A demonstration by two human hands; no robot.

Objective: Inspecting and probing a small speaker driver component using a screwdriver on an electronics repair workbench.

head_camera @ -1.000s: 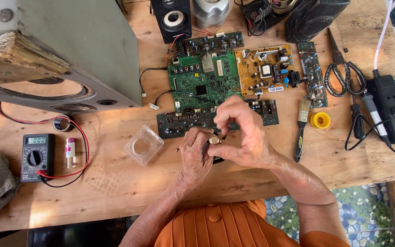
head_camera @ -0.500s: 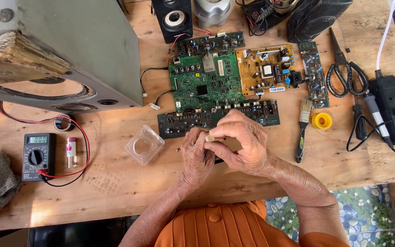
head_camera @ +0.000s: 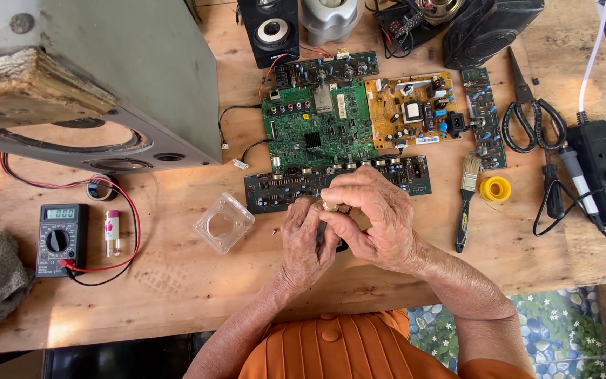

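Note:
Both my hands meet at the table's middle, just in front of a long dark circuit board (head_camera: 275, 189). My left hand (head_camera: 301, 247) and my right hand (head_camera: 381, 223) pinch a small round, brass-coloured piece (head_camera: 330, 206) between their fingertips. Part of a dark object (head_camera: 342, 245) shows under my hands; what it is cannot be told. A clear square plastic box (head_camera: 224, 223) lies open to the left of my left hand.
Behind the hands lie a green board (head_camera: 317, 126), an orange-yellow board (head_camera: 412, 112) and a narrow board (head_camera: 482, 116). On the right are a brush (head_camera: 466, 203), a yellow roll (head_camera: 494, 188), scissors (head_camera: 527, 116) and a power strip (head_camera: 601, 172); on the left a multimeter (head_camera: 61, 238) and a grey speaker cabinet (head_camera: 106, 77).
My hands stay together in the same spot. The fingers have shifted around the small round piece, and my right hand has sunk slightly towards me.

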